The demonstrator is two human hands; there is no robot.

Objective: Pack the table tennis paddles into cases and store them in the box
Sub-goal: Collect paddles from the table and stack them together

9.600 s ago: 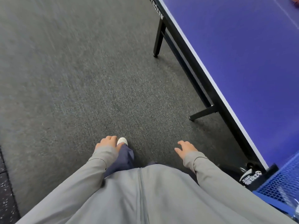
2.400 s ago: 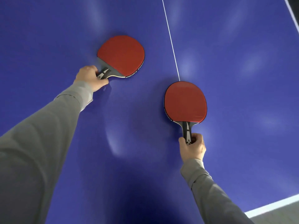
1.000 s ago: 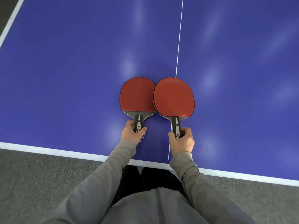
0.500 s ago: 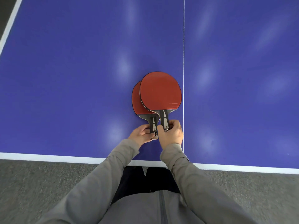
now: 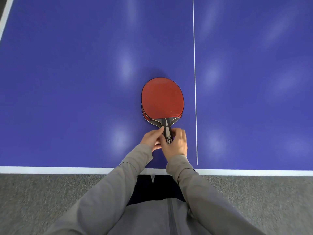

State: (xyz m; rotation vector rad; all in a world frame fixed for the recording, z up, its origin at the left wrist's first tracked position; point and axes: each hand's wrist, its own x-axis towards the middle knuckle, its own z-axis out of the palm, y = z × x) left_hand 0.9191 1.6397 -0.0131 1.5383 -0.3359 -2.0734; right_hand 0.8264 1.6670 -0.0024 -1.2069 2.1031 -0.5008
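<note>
Two red table tennis paddles lie stacked on the blue table. The top paddle (image 5: 162, 98) covers the lower paddle (image 5: 145, 115) almost fully; only a thin rim of the lower one shows at the left. Their dark handles point toward me. My left hand (image 5: 153, 139) grips the handles from the left and my right hand (image 5: 177, 144) grips them from the right. No case and no box are in view.
The blue table tennis table (image 5: 76, 82) has a white edge line along its near side and a thin white centre line (image 5: 195, 82) just right of the paddles. Grey carpet (image 5: 50, 197) lies below the near edge.
Both hands picked up the two separate paddles, brought them side by side near the table edge, then slid one over the other. They are now stacked almost exactly.
</note>
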